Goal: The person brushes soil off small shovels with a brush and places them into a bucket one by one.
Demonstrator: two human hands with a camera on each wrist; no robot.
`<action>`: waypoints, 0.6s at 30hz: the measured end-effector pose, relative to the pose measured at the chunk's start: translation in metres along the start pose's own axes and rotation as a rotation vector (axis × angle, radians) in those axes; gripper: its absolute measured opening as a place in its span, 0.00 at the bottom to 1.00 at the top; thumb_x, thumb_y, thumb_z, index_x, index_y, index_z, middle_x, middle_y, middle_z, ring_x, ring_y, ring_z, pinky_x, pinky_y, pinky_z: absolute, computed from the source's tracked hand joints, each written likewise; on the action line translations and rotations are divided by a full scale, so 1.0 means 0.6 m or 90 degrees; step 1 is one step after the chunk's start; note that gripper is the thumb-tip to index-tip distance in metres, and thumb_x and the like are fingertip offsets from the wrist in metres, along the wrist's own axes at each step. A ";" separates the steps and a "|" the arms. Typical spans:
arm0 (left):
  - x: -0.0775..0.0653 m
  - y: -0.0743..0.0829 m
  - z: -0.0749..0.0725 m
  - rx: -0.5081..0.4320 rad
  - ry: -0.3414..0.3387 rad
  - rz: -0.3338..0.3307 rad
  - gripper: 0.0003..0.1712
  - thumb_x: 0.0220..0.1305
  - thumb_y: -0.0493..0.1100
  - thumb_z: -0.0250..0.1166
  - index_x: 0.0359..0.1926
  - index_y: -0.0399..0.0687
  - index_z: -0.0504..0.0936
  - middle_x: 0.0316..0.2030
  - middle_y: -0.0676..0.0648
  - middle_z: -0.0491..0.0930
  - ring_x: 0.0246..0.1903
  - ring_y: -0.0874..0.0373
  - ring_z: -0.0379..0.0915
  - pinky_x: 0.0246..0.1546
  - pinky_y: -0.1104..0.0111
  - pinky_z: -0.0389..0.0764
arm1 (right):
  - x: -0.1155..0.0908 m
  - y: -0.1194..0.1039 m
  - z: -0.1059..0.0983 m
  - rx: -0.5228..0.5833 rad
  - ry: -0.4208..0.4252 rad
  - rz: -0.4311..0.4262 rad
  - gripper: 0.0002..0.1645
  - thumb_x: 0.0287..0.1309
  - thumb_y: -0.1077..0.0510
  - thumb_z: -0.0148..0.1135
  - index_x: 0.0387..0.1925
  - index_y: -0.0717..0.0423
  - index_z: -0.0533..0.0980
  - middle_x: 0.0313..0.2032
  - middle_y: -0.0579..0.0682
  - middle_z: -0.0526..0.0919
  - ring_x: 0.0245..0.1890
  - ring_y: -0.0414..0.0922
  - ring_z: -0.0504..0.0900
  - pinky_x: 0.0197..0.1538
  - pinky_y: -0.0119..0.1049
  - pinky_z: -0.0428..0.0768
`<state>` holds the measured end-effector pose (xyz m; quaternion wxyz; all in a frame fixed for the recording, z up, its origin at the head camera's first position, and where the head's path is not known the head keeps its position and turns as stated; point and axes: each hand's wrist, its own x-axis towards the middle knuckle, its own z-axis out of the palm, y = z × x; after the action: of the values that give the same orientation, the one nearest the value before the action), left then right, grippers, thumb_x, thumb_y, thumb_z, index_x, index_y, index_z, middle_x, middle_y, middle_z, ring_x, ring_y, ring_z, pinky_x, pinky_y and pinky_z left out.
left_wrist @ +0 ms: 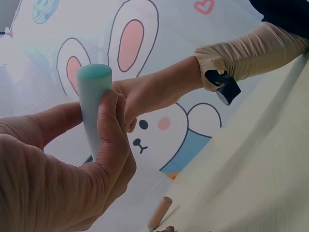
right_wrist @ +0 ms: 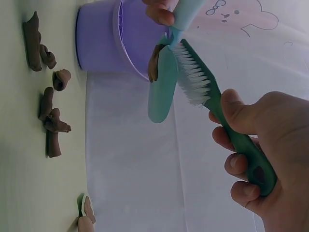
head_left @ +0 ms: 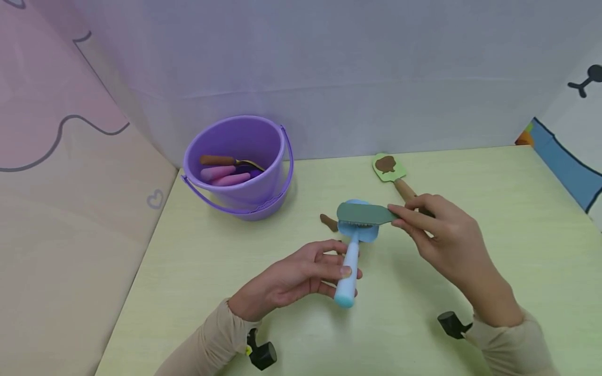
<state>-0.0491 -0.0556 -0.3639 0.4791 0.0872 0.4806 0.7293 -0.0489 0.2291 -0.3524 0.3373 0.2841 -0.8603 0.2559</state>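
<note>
My left hand (head_left: 301,274) grips the pale blue handle of a small spatula (head_left: 348,274), its blue head tilted up above the table. With thumb and fingers my right hand (head_left: 447,235) holds a green brush (head_left: 364,213) by its handle. White bristles (right_wrist: 193,77) lie against the spatula's head in the right wrist view. A brown piece (right_wrist: 153,63) shows at the head's edge there. Brown curled pieces (head_left: 328,223) lie on the table under the tools, partly hidden by them in the head view.
A purple bucket (head_left: 265,183) stands at the back left, holding several tools with pink and brown handles. Near the table's back edge lies a light green spatula (head_left: 401,169) with a brown patch on its head and a wooden handle. Printed cloth walls enclose the table.
</note>
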 end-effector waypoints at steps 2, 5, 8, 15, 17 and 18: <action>0.000 0.000 0.000 0.002 0.004 0.004 0.22 0.71 0.33 0.61 0.63 0.41 0.68 0.46 0.48 0.85 0.42 0.56 0.86 0.44 0.64 0.88 | 0.000 -0.002 0.003 -0.002 -0.012 -0.005 0.32 0.75 0.36 0.52 0.42 0.56 0.90 0.35 0.51 0.84 0.29 0.41 0.71 0.30 0.28 0.67; -0.001 0.000 -0.001 0.001 0.015 0.005 0.25 0.71 0.33 0.61 0.66 0.40 0.68 0.47 0.48 0.85 0.42 0.56 0.86 0.44 0.64 0.88 | -0.002 -0.001 0.004 -0.014 -0.018 -0.011 0.33 0.75 0.36 0.51 0.41 0.56 0.91 0.34 0.50 0.84 0.29 0.42 0.71 0.30 0.29 0.67; -0.002 0.000 -0.001 0.000 0.021 0.004 0.27 0.71 0.33 0.60 0.68 0.37 0.66 0.48 0.47 0.85 0.42 0.56 0.86 0.44 0.65 0.89 | -0.002 0.002 -0.001 -0.037 -0.015 -0.011 0.34 0.75 0.35 0.50 0.40 0.55 0.91 0.34 0.49 0.84 0.29 0.42 0.73 0.30 0.30 0.68; -0.002 0.002 0.000 -0.002 0.026 -0.001 0.28 0.72 0.32 0.59 0.70 0.36 0.64 0.48 0.47 0.85 0.42 0.57 0.87 0.45 0.65 0.89 | -0.003 0.010 -0.012 -0.074 -0.012 -0.006 0.35 0.75 0.34 0.49 0.40 0.55 0.91 0.36 0.51 0.86 0.29 0.44 0.76 0.30 0.31 0.69; -0.003 0.002 0.001 -0.005 0.031 -0.002 0.28 0.72 0.32 0.59 0.69 0.36 0.64 0.47 0.46 0.85 0.42 0.57 0.87 0.44 0.65 0.89 | -0.003 0.012 -0.016 -0.078 -0.013 0.001 0.36 0.75 0.34 0.49 0.40 0.55 0.91 0.36 0.51 0.86 0.30 0.45 0.76 0.30 0.31 0.70; -0.003 0.002 0.001 -0.006 0.032 -0.002 0.28 0.72 0.32 0.59 0.69 0.36 0.65 0.47 0.46 0.85 0.41 0.57 0.87 0.44 0.65 0.89 | -0.003 0.012 -0.017 -0.079 -0.012 0.005 0.36 0.75 0.33 0.49 0.40 0.55 0.91 0.36 0.51 0.86 0.30 0.45 0.76 0.30 0.31 0.69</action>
<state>-0.0485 -0.0566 -0.3619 0.4685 0.0657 0.4896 0.7325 -0.0481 0.2415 -0.3492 0.3454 0.2618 -0.8785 0.2008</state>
